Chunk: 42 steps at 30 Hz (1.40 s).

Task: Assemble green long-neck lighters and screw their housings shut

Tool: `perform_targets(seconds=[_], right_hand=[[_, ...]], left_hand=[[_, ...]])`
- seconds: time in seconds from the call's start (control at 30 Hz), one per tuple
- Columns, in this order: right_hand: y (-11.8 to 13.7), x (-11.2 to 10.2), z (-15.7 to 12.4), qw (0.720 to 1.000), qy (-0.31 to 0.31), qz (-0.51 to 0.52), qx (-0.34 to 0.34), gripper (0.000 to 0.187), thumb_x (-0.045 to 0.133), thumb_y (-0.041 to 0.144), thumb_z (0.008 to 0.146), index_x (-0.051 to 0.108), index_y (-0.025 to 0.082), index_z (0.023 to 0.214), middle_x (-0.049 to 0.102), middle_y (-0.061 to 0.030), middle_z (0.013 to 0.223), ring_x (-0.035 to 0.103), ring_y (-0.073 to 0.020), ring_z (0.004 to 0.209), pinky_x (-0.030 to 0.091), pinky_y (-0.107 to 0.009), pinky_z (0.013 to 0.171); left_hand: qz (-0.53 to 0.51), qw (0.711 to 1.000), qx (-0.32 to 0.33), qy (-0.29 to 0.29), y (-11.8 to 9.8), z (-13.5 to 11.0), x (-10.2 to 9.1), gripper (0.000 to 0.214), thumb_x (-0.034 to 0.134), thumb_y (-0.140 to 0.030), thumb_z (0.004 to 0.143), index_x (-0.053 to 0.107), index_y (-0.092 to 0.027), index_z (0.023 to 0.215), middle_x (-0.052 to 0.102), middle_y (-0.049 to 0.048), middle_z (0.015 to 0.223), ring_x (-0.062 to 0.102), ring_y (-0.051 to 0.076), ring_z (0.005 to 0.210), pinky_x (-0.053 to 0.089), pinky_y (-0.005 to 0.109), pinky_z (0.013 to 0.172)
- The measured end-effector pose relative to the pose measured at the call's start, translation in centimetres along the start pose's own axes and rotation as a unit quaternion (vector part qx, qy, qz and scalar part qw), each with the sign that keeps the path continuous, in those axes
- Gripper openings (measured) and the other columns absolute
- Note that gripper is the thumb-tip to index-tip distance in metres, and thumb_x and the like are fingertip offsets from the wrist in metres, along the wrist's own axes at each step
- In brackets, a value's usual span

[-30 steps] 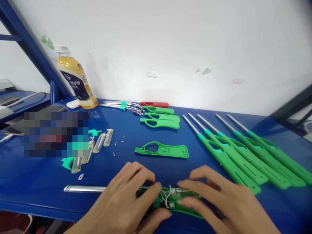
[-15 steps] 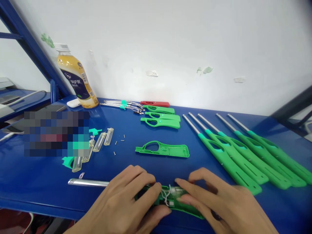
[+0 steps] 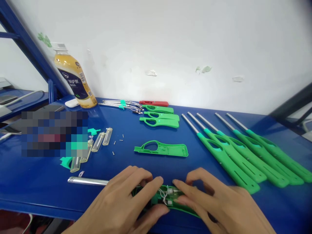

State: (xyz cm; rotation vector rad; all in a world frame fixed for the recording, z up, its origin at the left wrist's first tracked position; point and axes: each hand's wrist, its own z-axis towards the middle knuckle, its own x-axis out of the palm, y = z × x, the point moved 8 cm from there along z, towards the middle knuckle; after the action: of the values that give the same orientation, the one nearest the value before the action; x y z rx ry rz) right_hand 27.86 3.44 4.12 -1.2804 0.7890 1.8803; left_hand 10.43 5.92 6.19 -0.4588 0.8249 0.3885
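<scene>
Near the front of the table lies an opened green stick lighter (image 3: 187,209), its inside facing up and its metal tube (image 3: 87,181) pointing left. White wires (image 3: 162,194) and a clear fuel tank (image 3: 173,192) show inside the half shell. My left hand (image 3: 129,198) is closed around the shell's trigger end, thumb on the near side, covering the parts under it. With finger and thumb, my right hand (image 3: 209,198) grips the tank and shell at the right. Beyond both hands rests a loose green shell half (image 3: 170,149), hollow side up.
Several assembled green lighters (image 3: 234,165) lie at right. Green shells (image 3: 161,122), a red shell (image 3: 154,103) and wired metal tubes (image 3: 122,104) lie at the back. At left are clear tanks (image 3: 98,142), small screws (image 3: 113,153) and a yellow drink bottle (image 3: 74,79).
My left index finger has straightened slightly over the wires. The tank appears slightly lower in the shell under my right fingers. The whole view has shifted a little.
</scene>
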Motion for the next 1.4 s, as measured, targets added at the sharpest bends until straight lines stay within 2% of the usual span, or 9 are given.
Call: perform_targets(seconds=[0.23, 0.53, 0.7, 0.93, 1.13, 1.3, 1.4], right_hand=[[0.44, -0.10, -0.06, 1.000, -0.020, -0.018, 0.011, 0.034, 0.043, 0.044, 0.115, 0.073, 0.029, 0.125, 0.070, 0.0026, 0.095, 0.065, -0.0071, 0.044, 0.052, -0.019, 0.042], [0.52, 0.32, -0.24, 1.000, -0.003, -0.023, 0.015, 0.034, 0.041, 0.040, 0.116, 0.071, 0.029, 0.128, 0.071, 0.0017, 0.103, 0.064, -0.0061, 0.044, 0.049, -0.020, 0.040], [0.61, 0.07, -0.23, 0.999, -0.002, -0.029, 0.019, 0.042, 0.036, 0.041, 0.118, 0.074, 0.028, 0.129, 0.074, -0.0004, 0.103, 0.063, -0.0031, 0.045, 0.048, -0.015, 0.044], [0.68, -0.02, -0.33, 0.999, -0.004, -0.030, 0.026, 0.043, 0.036, 0.042, 0.117, 0.076, 0.028, 0.127, 0.074, -0.0015, 0.102, 0.061, -0.0029, 0.045, 0.049, -0.014, 0.047], [0.51, 0.07, -0.09, 0.999, -0.010, -0.019, 0.026, 0.043, 0.036, 0.042, 0.117, 0.075, 0.029, 0.130, 0.074, -0.0010, 0.098, 0.063, -0.0047, 0.047, 0.052, -0.015, 0.049], [0.75, -0.08, 0.36, 1.000, -0.022, -0.002, 0.008, 0.048, 0.027, 0.037, 0.119, 0.075, 0.031, 0.117, 0.073, 0.0020, 0.091, 0.062, -0.0069, 0.043, 0.044, -0.020, 0.037], [0.73, 0.05, 0.39, 1.000, -0.019, 0.007, 0.011, 0.044, 0.029, 0.038, 0.118, 0.071, 0.030, 0.107, 0.071, 0.0045, 0.090, 0.065, -0.0089, 0.043, 0.041, -0.026, 0.033]], left_hand=[[-0.002, 1.000, 0.002, -0.005, -0.11, -0.11, -0.05, 0.021, 0.057, -0.034, 0.112, 0.067, -0.018, 0.123, 0.074, 0.0069, 0.100, 0.071, 0.021, 0.083, 0.061, 0.034, 0.073], [-0.002, 1.000, -0.022, 0.002, 0.42, -0.13, 0.31, 0.027, 0.054, -0.038, 0.114, 0.066, -0.018, 0.128, 0.073, 0.0071, 0.104, 0.072, 0.018, 0.085, 0.063, 0.030, 0.073], [-0.002, 1.000, -0.022, -0.001, 0.26, -0.20, -0.02, 0.027, 0.054, -0.038, 0.114, 0.065, -0.019, 0.129, 0.073, 0.0062, 0.103, 0.072, 0.017, 0.085, 0.063, 0.029, 0.074], [-0.013, 1.000, 0.000, -0.010, -0.10, 0.01, -0.20, 0.018, 0.058, -0.034, 0.112, 0.069, -0.020, 0.115, 0.073, 0.0043, 0.095, 0.069, 0.020, 0.078, 0.059, 0.035, 0.070], [-0.016, 1.000, 0.004, -0.001, -0.14, 0.16, -0.08, 0.012, 0.062, -0.027, 0.109, 0.070, -0.019, 0.113, 0.072, 0.0030, 0.092, 0.066, 0.020, 0.075, 0.057, 0.036, 0.070], [-0.045, 0.999, 0.012, 0.001, -0.28, 0.04, 0.04, 0.009, 0.064, -0.023, 0.107, 0.071, -0.017, 0.104, 0.070, 0.0043, 0.091, 0.063, 0.020, 0.079, 0.057, 0.035, 0.072], [-0.055, 0.998, -0.003, 0.014, -0.15, 0.06, 0.24, 0.008, 0.064, -0.020, 0.107, 0.071, -0.016, 0.105, 0.069, 0.0052, 0.092, 0.062, 0.020, 0.080, 0.057, 0.034, 0.072]])
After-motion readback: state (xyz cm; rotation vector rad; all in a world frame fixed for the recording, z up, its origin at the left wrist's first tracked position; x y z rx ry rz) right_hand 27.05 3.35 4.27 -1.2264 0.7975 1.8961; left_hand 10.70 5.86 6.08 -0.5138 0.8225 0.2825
